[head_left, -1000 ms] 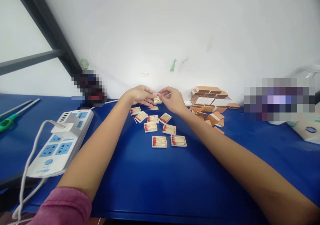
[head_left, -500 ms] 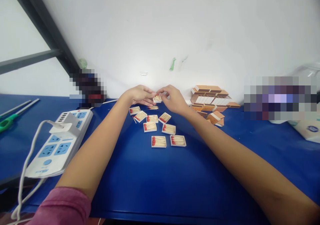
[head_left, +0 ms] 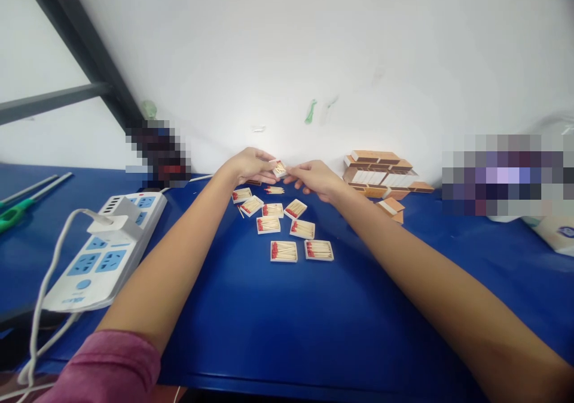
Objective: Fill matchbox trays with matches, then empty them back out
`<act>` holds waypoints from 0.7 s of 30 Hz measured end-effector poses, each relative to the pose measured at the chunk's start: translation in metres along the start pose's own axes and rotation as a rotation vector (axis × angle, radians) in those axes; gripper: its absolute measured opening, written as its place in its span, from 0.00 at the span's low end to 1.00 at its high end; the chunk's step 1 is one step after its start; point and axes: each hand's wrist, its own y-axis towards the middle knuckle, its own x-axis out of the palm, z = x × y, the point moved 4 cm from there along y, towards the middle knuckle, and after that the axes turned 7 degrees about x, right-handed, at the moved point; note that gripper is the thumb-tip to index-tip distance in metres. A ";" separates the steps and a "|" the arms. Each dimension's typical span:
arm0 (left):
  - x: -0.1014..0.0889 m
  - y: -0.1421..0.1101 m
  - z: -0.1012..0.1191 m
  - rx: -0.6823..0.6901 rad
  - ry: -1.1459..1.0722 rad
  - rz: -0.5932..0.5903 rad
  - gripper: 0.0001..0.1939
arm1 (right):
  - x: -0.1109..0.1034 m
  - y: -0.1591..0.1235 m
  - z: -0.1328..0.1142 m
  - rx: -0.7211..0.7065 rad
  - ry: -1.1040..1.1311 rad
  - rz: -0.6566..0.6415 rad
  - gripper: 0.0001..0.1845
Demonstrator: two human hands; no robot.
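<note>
My left hand (head_left: 255, 167) grips a small white matchbox tray (head_left: 280, 168) of red-tipped matches above the far part of the blue table (head_left: 269, 319). The tray sits tilted between the hands. My right hand (head_left: 316, 179) has its fingertips closed at the tray's right corner. Below the hands lie a few loose matches (head_left: 274, 190). Nearer to me are several open trays filled with matches, among them a front left tray (head_left: 284, 252) and a front right tray (head_left: 319, 250).
Brown matchbox sleeves (head_left: 381, 170) are stacked by the wall at right, with loose sleeves (head_left: 391, 207) in front. A white power strip (head_left: 107, 253) with a plugged-in cable lies at left. Green-handled scissors or a similar tool (head_left: 18, 213) lie far left. A tissue pack (head_left: 556, 229) stands far right.
The tray in my hands has turned and tilted, its matches now more visible. My right hand has dropped slightly, its fingers lower at the tray's corner.
</note>
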 end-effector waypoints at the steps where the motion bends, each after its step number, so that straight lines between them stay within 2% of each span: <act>1: 0.000 -0.001 0.000 0.002 0.018 -0.009 0.23 | 0.000 0.001 0.001 -0.001 0.017 0.005 0.14; 5: -0.002 -0.002 0.002 0.026 0.151 -0.028 0.26 | 0.001 0.001 0.002 -0.018 -0.007 0.005 0.14; 12: -0.011 -0.003 0.017 0.267 0.762 -0.001 0.32 | 0.000 0.004 0.007 -0.118 -0.178 0.000 0.13; 16: -0.003 -0.005 0.024 0.386 1.096 0.023 0.34 | 0.000 0.009 0.008 -0.196 -0.327 0.050 0.10; 21: 0.011 -0.003 0.019 0.421 1.278 -0.030 0.33 | 0.003 0.009 0.005 -0.289 -0.505 0.133 0.06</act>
